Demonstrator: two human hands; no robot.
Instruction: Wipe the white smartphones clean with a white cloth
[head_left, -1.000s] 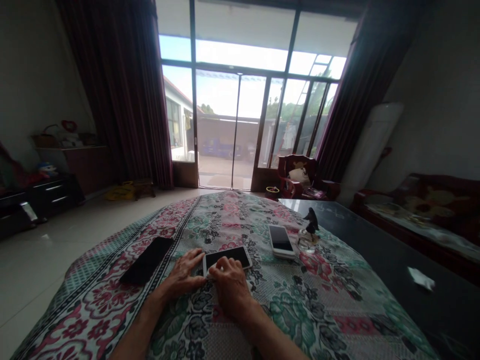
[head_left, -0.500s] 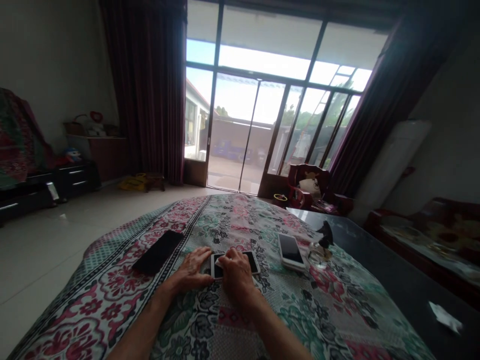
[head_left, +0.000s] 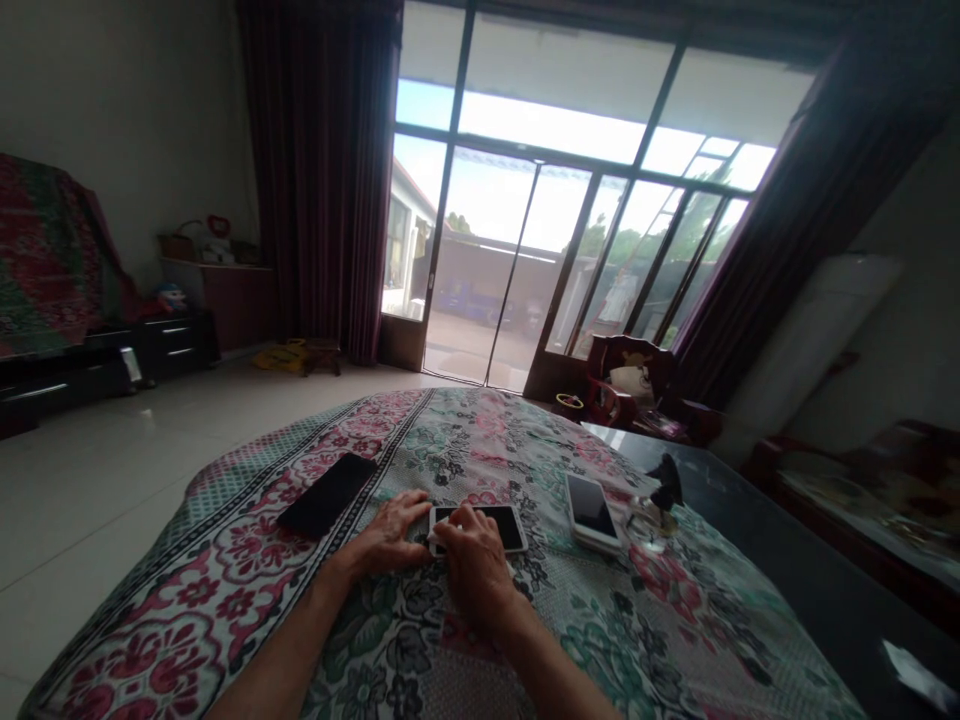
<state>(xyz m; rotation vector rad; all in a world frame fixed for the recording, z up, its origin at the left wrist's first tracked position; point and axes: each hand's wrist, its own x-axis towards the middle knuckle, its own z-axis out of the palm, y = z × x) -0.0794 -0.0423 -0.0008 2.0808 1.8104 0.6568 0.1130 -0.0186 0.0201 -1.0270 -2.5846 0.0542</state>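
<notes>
A white-framed smartphone (head_left: 504,520) lies flat, screen up and sideways, on the patterned tablecloth. My left hand (head_left: 394,530) rests at the phone's left end, fingers and thumb spread apart around that edge. Over the left half of the screen is my right hand (head_left: 474,555), its fingers bent together and pressed down. A bit of white cloth or tissue (head_left: 441,533) shows under its fingertips; most of it is hidden. Left of my hands lies a dark phone or tablet (head_left: 328,495). To the right, another white phone (head_left: 592,508) lies on top of a similar flat item.
A clear spray bottle (head_left: 651,520) with a black trigger stands right of the stacked phones. The floral tablecloth (head_left: 517,630) covers a rounded table. Beside it is a dark table (head_left: 780,540) with a white packet or paper (head_left: 916,672). A wooden armchair (head_left: 630,375) stands beyond.
The view has shifted slightly, so the scene sits a little farther right. My right hand has moved slightly on the phone, still over its left half. My left hand stays at the edge.
</notes>
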